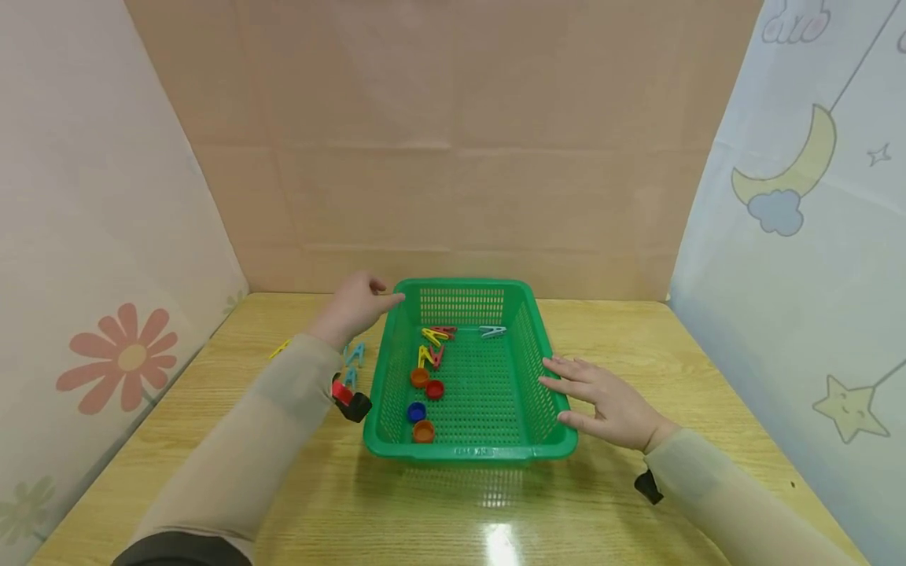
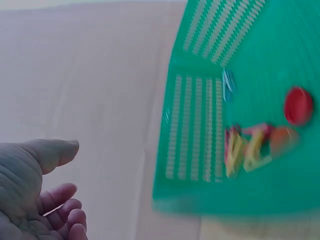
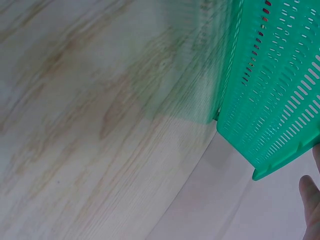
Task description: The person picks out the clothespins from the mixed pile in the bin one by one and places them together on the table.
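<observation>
A green plastic basket (image 1: 470, 452) stands in the middle of the table. Inside, toward its left side, lie several clothespins, among them a yellow clothespin (image 1: 435, 336) and a grey-blue clothespin (image 1: 493, 331) at the back. Bottle caps lie there too: a red cap (image 1: 435, 389), a blue cap (image 1: 417, 411) and orange ones like this cap (image 1: 424, 431). My left hand (image 1: 356, 305) hovers by the basket's back left corner, thumb extended and fingers loosely bent, holding nothing in the left wrist view. At the right rim, my right hand (image 1: 602, 399) has its fingers spread and holds nothing.
Left of the basket, blue clothespins (image 1: 355, 354) lie on the wooden table (image 1: 602, 330), partly behind my left arm. A yellow clothespin (image 1: 280, 348) shows farther left. A brown backdrop (image 1: 453, 157) closes off the back, with patterned walls on both sides.
</observation>
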